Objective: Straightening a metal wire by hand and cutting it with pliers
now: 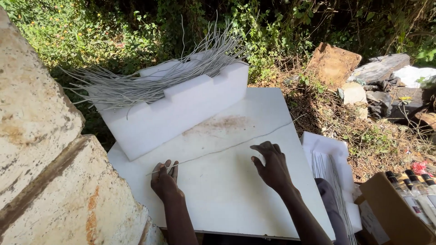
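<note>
Working outdoors at a white board (227, 199) beside a weathered stone wall (41, 136) at far left. Heaped on a stepped white foam block (181, 106) along the board's far left edge, a bundle of grey wires (150, 79). Near the board's near left corner, left hand (164, 181), fingertips pinched shut on the end of a single long grey wire (227, 147) stretched flat across the board toward its far right edge. Toward the board's right side, right hand (272, 168), fingers curled and loosely spread, pressing down on or just beside that wire; grip not clear. Off the right edge, more grey wires on white paper (327, 156), then a cardboard box (390, 213) of bottles (418, 193)
</note>
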